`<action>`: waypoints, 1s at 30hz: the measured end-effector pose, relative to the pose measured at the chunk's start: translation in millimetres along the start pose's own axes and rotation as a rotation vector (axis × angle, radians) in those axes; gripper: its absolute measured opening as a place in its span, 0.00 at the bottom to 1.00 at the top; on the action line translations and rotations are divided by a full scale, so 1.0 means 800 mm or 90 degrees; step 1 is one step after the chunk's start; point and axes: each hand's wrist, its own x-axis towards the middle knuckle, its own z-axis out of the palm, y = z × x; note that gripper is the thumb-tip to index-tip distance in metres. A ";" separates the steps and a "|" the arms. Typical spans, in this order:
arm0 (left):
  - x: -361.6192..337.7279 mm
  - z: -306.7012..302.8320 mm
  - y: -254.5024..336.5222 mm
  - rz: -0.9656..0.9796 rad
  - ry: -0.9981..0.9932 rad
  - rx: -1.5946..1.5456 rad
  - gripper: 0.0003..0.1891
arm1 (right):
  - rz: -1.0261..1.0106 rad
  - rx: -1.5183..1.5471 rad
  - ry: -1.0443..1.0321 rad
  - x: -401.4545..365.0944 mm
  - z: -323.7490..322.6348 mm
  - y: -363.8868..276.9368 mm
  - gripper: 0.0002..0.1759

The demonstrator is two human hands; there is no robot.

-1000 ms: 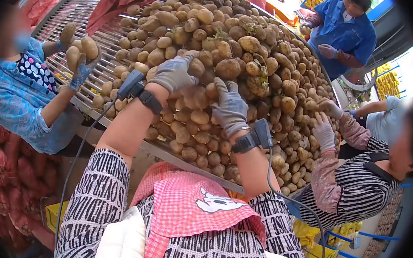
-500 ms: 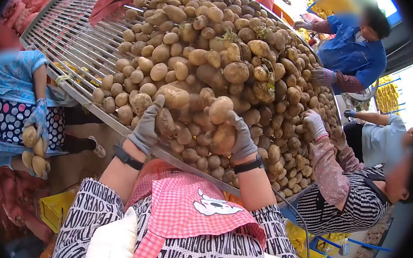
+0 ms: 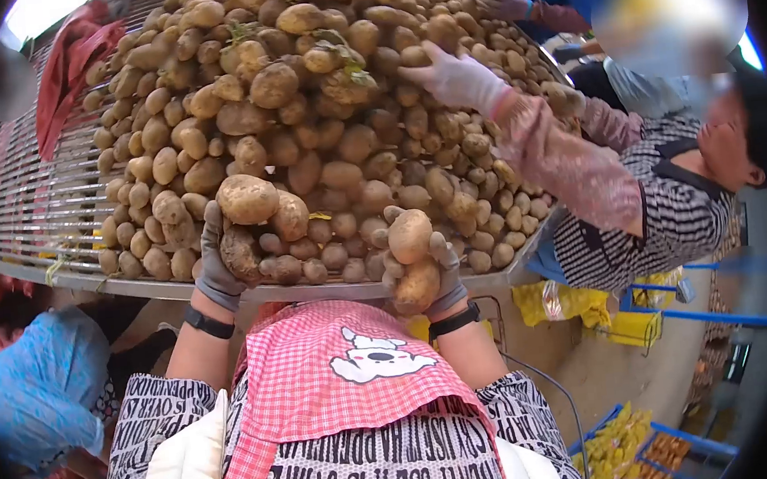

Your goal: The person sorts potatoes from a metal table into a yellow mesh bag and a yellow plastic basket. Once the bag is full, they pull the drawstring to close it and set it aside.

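Head view: the weak spot, I reckon, is my left hand [image 3: 213,268], low and left of centre. The stacked potatoes [image 3: 248,199] there pile higher than the glove can wrap. The top one only rests on the others, so a tilt of the wrist could send it over the metal table edge [image 3: 333,290] onto my checked apron [image 3: 340,371] or the ground. The potato heap [image 3: 299,110] slopes down towards me right behind both hands, and pulling out from its foot may loosen more of it. A co-worker's gloved hand [image 3: 456,78] lies on the heap at the upper right, well apart from mine, so a clash looks unlikely.

My left hand's fingers curl up around the lowest potato from beneath, about half closed, and the palm acts more as a shelf than a clamp. My right hand [image 3: 442,280], just right of centre at the table edge, holds a pair of potatoes [image 3: 410,235], one above the other. Its fingers are wrapped round the lower one and the upper one is pressed against the fingertips. That grip looks firmer, though the upper potato is pinned rather than enclosed
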 end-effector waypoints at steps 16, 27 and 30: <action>0.161 0.059 -0.379 -0.942 -0.013 0.210 0.33 | -0.553 0.190 0.686 -0.364 -0.102 0.130 0.28; 0.171 -0.028 -0.351 -0.875 0.091 0.446 0.25 | -0.552 0.225 0.907 -0.369 -0.161 0.124 0.22; 0.149 0.001 -0.281 -0.763 0.067 0.461 0.25 | -0.447 0.117 0.844 -0.327 -0.130 0.095 0.17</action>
